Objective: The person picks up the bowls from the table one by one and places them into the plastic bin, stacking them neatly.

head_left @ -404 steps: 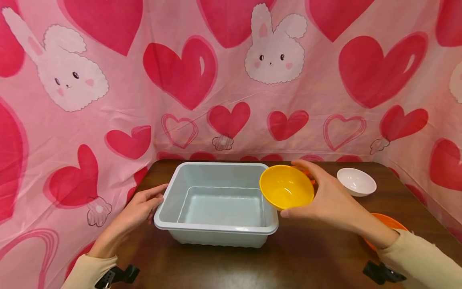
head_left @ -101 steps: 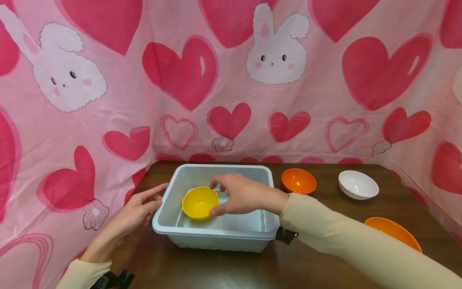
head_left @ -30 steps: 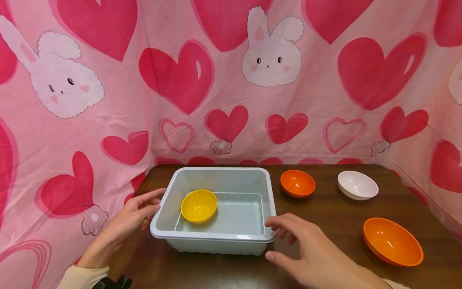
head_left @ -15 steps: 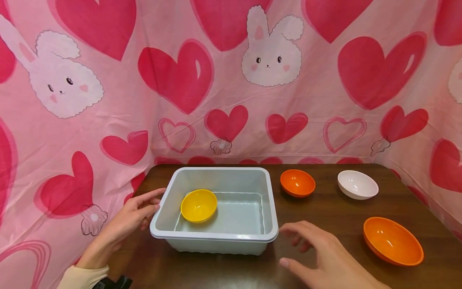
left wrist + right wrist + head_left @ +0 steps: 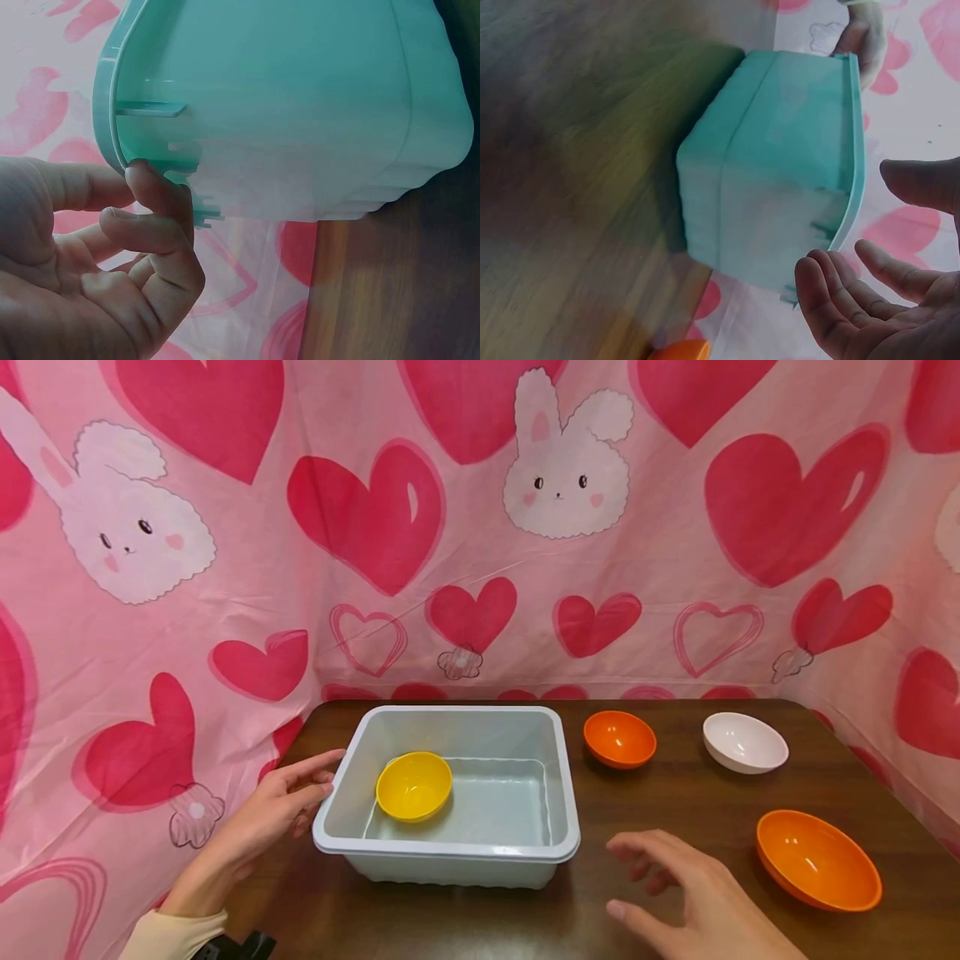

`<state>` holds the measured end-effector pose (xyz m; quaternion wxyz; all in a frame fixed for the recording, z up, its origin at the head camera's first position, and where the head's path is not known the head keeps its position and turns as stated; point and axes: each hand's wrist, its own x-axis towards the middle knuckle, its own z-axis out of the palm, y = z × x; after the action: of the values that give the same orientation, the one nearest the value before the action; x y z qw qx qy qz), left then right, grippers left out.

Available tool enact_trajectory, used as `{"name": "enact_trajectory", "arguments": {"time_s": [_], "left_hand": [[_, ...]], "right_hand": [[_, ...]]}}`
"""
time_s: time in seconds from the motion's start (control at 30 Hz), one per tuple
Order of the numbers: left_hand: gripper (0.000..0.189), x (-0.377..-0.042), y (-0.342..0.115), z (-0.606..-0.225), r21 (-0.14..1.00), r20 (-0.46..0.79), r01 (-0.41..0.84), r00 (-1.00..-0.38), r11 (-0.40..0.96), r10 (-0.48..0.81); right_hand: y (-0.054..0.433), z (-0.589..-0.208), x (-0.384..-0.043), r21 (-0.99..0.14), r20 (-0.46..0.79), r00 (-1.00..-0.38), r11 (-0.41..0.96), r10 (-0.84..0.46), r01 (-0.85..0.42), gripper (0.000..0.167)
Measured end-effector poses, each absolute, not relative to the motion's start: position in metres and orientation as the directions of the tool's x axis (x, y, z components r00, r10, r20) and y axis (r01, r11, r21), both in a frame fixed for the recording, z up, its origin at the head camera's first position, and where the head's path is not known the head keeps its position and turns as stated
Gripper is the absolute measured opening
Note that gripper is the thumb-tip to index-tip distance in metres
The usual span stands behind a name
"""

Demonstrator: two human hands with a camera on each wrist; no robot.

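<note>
A pale grey plastic basin stands on the dark table with a yellow bowl inside, at its left. At the basin's left side my left hand holds the rim; the left wrist view has its fingertips up against the rim's underside, the other fingers curled below. My right hand hovers apart from the basin, between it and a large orange bowl. It holds nothing, and its thumb and fingers are spread apart.
A small orange bowl sits right of the basin near the back edge. Further right is a white bowl. A pink cloth with hearts and rabbits hangs behind the brown table and on both sides.
Earlier, my right hand carried the yellow bowl to the basin and set it inside. Since then it has let go and drawn back to the right. The left hand stays at the rim.
</note>
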<state>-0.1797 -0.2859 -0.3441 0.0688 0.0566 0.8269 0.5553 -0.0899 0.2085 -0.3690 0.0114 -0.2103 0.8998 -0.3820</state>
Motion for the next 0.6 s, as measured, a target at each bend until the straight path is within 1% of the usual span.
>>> {"name": "enact_trajectory", "arguments": {"time_s": [0.1,0.13,0.27,0.33,0.4,0.47,0.5,0.6], "left_hand": [[0.059,-0.179,-0.287,-0.344,0.921,-0.071,-0.003,-0.984,0.391,0.162],[0.059,-0.179,-0.287,-0.344,0.92,-0.072,-0.001,-0.984,0.393,0.165],[0.059,-0.178,-0.287,-0.343,0.922,-0.064,0.006,-0.984,0.388,0.166],[0.058,-0.177,-0.288,-0.343,0.923,-0.056,0.013,-0.984,0.385,0.169],[0.058,-0.177,-0.288,-0.342,0.924,-0.059,0.008,-0.985,0.383,0.164],[0.058,-0.178,-0.287,-0.343,0.924,-0.061,0.007,-0.984,0.382,0.166],[0.058,-0.178,-0.287,-0.343,0.925,-0.063,0.006,-0.984,0.38,0.167],[0.059,-0.179,-0.286,-0.343,0.928,-0.061,0.007,-0.984,0.372,0.17]], "right_hand": [[0.213,-0.375,-0.089,-0.632,0.257,-0.891,0.633,-0.373,-0.447,0.051],[0.215,-0.376,-0.089,-0.622,0.264,-0.892,0.643,-0.366,-0.447,0.051],[0.227,-0.376,-0.089,-0.608,0.207,-0.919,0.692,-0.334,-0.389,0.053],[0.233,-0.375,-0.089,-0.618,0.133,-0.94,0.715,-0.315,-0.327,0.055],[0.24,-0.374,-0.089,-0.615,0.095,-0.951,0.733,-0.295,-0.289,0.057],[0.245,-0.375,-0.088,-0.601,0.105,-0.955,0.747,-0.278,-0.284,0.057],[0.248,-0.375,-0.088,-0.596,0.089,-0.961,0.759,-0.262,-0.262,0.058],[0.254,-0.377,-0.086,-0.556,0.131,-0.967,0.792,-0.216,-0.252,0.059]]}}
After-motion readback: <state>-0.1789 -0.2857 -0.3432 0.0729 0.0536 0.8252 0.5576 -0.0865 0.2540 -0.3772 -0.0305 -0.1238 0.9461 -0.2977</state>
